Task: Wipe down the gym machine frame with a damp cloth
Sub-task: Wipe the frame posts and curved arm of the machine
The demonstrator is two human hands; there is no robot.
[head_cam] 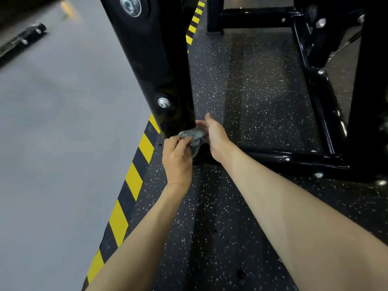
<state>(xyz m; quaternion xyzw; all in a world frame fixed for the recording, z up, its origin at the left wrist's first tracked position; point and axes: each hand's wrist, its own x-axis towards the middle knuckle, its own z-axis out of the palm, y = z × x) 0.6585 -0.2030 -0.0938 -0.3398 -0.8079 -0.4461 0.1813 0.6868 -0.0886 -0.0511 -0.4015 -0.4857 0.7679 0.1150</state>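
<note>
1. Head cam looks down at the foot of the machine. Both my forearms are bare and reach fwd.
2. Task item: a crumpled grey-blue cloth (pixel 194 135) sits at the bottom end of the glossy black metal upright (pixel 151 59) of the gym machine frame. It touches the upright's lower R corner, just above the floor.
3. My left grip (pixel 177 156) is closed on the cloth. The fingers are curled and pinch its near L edge, w/ the back of the hand toward the cam.
4. My right grip (pixel 217 137) also holds the cloth, from the R side. The fingers wrap round its far side next to the upright, and the thumb sticks up, free.
5. The cloth is bunched btwn the two grips, and a fold hangs down into the shadow below them.
6. The upright has two silver bolts on its face: a small bolt (pixel 163 102) just above the cloth, and a large bolt (pixel 130 6) at the top edge of view.
7. A low black base rail (pixel 294 156) runs R from the upright's foot to a second black post (pixel 365 101) at the R edge.
8. A dark white-speckled rubber floor (pixel 252 91) lies under the machine and my arms. A yellow-black hazard stripe (pixel 134 181) runs along its L border, w/ smooth grey floor (pixel 52 122) beyond.
9. A dark elongated object w/ silver fittings (pixel 27 35) lies on the grey floor, far upper L. It is blurred and I can't ID it.
</note>
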